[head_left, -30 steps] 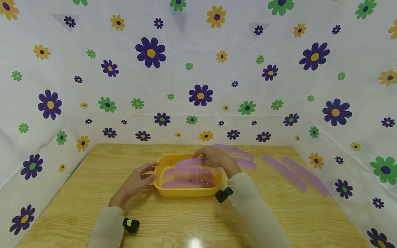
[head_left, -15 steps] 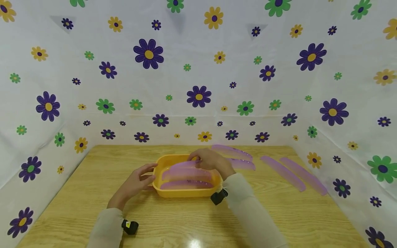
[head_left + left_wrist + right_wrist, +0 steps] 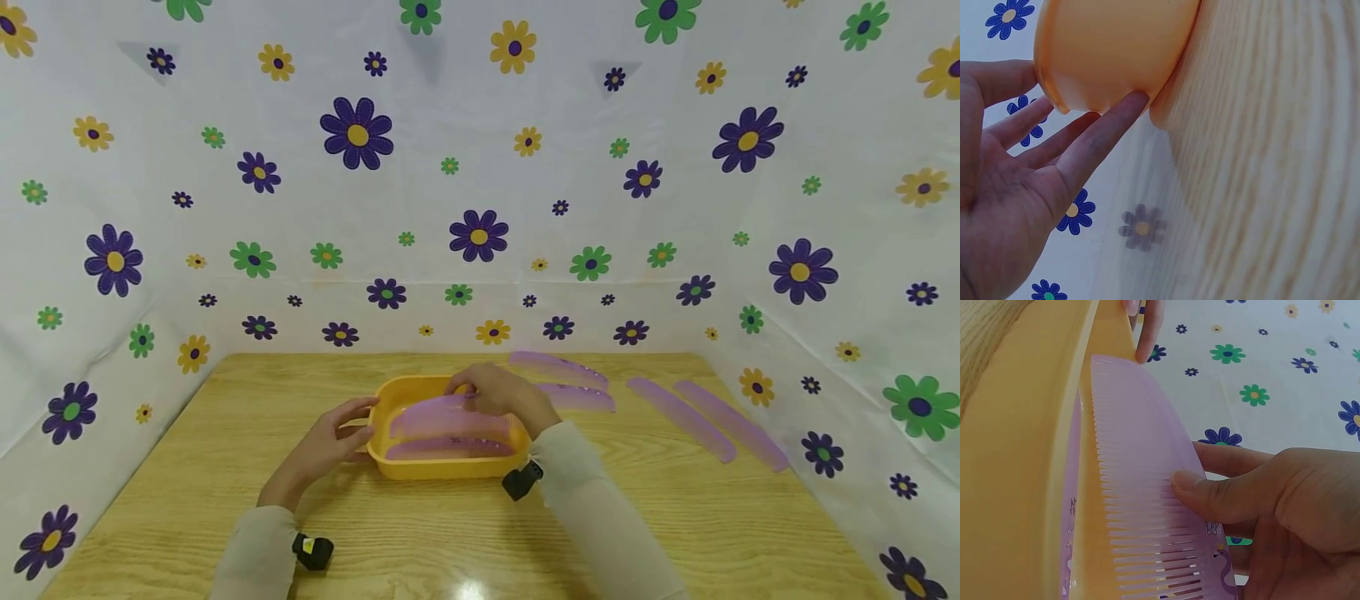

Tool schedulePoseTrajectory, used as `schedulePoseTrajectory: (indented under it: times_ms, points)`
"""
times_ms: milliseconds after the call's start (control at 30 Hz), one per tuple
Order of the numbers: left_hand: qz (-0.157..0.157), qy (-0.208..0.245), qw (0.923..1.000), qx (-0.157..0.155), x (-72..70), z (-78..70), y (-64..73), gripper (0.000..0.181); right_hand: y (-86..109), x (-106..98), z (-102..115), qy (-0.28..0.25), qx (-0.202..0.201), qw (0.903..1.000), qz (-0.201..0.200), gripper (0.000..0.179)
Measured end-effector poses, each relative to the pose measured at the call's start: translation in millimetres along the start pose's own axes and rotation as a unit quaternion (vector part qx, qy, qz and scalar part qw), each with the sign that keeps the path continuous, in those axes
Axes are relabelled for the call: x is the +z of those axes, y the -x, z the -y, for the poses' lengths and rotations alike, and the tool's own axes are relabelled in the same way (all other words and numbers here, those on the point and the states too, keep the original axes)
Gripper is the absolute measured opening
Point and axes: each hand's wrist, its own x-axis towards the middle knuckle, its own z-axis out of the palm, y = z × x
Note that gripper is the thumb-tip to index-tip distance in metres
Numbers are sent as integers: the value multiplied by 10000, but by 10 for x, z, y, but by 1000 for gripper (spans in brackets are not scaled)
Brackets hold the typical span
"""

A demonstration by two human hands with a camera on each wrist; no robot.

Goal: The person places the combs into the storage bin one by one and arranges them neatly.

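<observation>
A yellow plastic tub (image 3: 450, 469) sits on the wooden table. My left hand (image 3: 324, 446) touches its left end; in the left wrist view the fingers are nearly straight against the wall. My right hand (image 3: 501, 390) pinches a translucent lilac comb (image 3: 1141, 437) by its spine between thumb and fingers. The comb is lengthwise over the tub, spine up and teeth down, its left end close to the tub's left wall. Small printed figures show near the thumb. Another lilac comb (image 3: 450, 448) lies inside along the near wall, partly hidden in the right wrist view.
Two lilac combs lie right of the tub: a back comb (image 3: 562, 364) and a nearer comb (image 3: 581, 397), partly hidden by the right hand. Farther right, a slanting comb (image 3: 682, 419) lies beside an outer comb (image 3: 733, 425). A flower-printed sheet (image 3: 420, 200) encloses the table's back and sides.
My right hand has moved left and slightly down with the pinched comb, which is now lower and farther left in the tub. The left hand stays at the tub's left end.
</observation>
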Motion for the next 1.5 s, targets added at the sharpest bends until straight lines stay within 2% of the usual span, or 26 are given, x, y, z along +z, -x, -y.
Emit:
schedulePoseTrajectory:
  times_ms: [267,500,867,1200,1367,1500]
  points:
    - [10,36,10000,11,-7,14,7,57,-31,29,39,117,-22,9999,76,32]
    - [-5,-34,10000,-15,-2,7,12,56,-48,94,37,-16,-47,9998,208,35]
    - [-91,-95,9998,-150,19,5,10,56,-89,142,55,263,-136,9994,203,33]
    - [-60,-103,9999,-62,7,-10,9,58,-97,216,46,-11,269,9991,329,32]
    - [-61,-99,9999,-61,6,-20,13,59,-87,249,51,-149,246,9991,303,32]
    - [-71,-114,9999,-59,9,-22,15,59,-91,272,47,-98,61,9995,279,32]
